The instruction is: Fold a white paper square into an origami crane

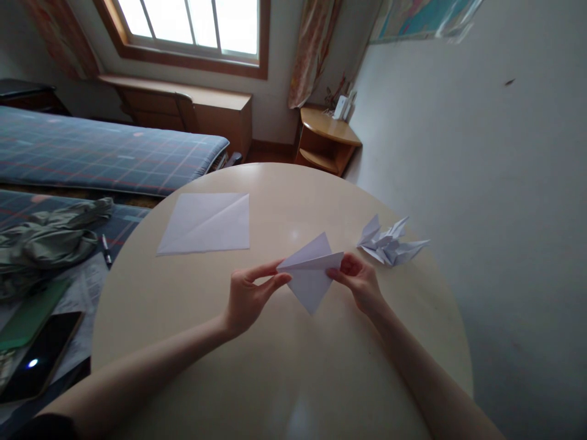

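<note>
A folded sheet of white paper (312, 284) is held up over the round table, its lower corner pointing down toward me and a raised flap along its middle. My left hand (251, 296) pinches its left corner between thumb and fingers. At the right corner my right hand (360, 282) grips it, thumb in front and fingers curled behind. Beyond my left hand lies a flat white sheet (208, 223) with a diagonal crease. Close to my right hand sit several folded paper pieces (389, 243) with pointed tips, bunched together.
The round cream table (293, 379) fills the middle. White wall (518, 201) borders it on the right. At the left are a plaid mattress (105, 150), crumpled grey-green cloth (50, 238), a pen (106, 250), a green booklet (34, 315) and a phone (43, 354). A corner shelf (328, 125) stands behind.
</note>
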Tool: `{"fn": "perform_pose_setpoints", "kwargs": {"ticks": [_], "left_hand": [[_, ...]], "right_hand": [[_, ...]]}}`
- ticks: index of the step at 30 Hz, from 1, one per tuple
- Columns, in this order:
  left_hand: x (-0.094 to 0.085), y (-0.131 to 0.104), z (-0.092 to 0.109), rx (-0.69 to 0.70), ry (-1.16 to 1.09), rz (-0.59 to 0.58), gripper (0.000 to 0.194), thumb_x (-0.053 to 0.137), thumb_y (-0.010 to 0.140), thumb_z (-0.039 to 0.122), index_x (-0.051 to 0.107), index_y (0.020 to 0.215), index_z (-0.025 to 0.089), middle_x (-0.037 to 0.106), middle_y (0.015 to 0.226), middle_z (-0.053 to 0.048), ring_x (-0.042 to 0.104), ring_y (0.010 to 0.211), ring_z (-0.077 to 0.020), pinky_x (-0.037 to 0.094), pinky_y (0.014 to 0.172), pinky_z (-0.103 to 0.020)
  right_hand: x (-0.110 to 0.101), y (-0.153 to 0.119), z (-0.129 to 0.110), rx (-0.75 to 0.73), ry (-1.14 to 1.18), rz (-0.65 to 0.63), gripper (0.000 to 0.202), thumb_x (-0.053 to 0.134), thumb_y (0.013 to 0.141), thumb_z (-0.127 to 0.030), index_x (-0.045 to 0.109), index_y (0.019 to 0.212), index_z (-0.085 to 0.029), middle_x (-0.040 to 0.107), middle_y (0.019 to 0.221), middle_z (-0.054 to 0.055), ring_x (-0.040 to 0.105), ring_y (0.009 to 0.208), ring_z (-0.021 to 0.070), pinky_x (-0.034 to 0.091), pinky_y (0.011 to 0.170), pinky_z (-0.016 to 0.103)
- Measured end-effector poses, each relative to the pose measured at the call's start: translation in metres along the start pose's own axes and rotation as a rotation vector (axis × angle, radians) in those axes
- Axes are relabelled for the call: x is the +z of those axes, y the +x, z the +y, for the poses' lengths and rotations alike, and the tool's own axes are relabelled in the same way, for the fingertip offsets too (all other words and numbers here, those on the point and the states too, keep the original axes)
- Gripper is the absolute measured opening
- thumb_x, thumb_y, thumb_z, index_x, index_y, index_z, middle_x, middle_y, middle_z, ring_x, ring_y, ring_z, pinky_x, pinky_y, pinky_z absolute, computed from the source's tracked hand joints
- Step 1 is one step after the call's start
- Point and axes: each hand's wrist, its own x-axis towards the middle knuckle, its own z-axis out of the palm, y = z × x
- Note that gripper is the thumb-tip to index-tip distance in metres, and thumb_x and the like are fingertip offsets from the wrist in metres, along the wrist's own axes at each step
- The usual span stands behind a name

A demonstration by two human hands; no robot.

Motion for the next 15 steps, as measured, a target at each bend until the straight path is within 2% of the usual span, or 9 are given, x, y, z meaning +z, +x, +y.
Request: {"fn": "perform_pose_setpoints", "kwargs": {"ticks": [5, 10, 15], "left_hand": [[0.0007, -0.0003, -0.0012, 0.009, -0.024, -0.012, 0.026, 0.069, 0.074, 0.032, 0.071, 0.096, 0.018, 0.072, 0.087, -0.004, 0.070, 0.075, -0.0207, 0.057, 0.071, -0.028], [0.0007, -0.0012, -0.0003, 0.011, -0.060, -0.032, 0.025, 0.061, 0.080, 0.031, 0.069, 0.100, 0.018, 0.069, 0.097, -0.004, 0.068, 0.086, -0.0206, 0.055, 0.078, -0.028], [0.0007, -0.0015, -0.0026, -0.022, -0.103, -0.049, 0.025, 0.061, 0.080, 0.030, 0.069, 0.100, 0.017, 0.068, 0.099, -0.005, 0.067, 0.089, -0.0212, 0.053, 0.081, -0.029]], "right_hand": [[0.0001, 0.0001, 0.0002, 0.022, 0.013, 0.005, 0.026, 0.082, 0.052, -0.029, 0.065, 0.070, -0.020, 0.069, 0.069, 0.000, 0.062, 0.063, 0.0141, 0.052, 0.061, 0.027], [0.0008, -0.0009, -0.0013, 0.037, 0.052, 0.019, 0.026, 0.082, 0.051, -0.028, 0.065, 0.069, -0.020, 0.069, 0.068, 0.000, 0.062, 0.062, 0.0133, 0.051, 0.059, 0.025], [-0.0003, -0.0003, 0.0011, 0.043, 0.048, 0.036, 0.027, 0.083, 0.050, -0.028, 0.065, 0.068, -0.019, 0.068, 0.068, 0.000, 0.061, 0.062, 0.0129, 0.050, 0.058, 0.024]]}}
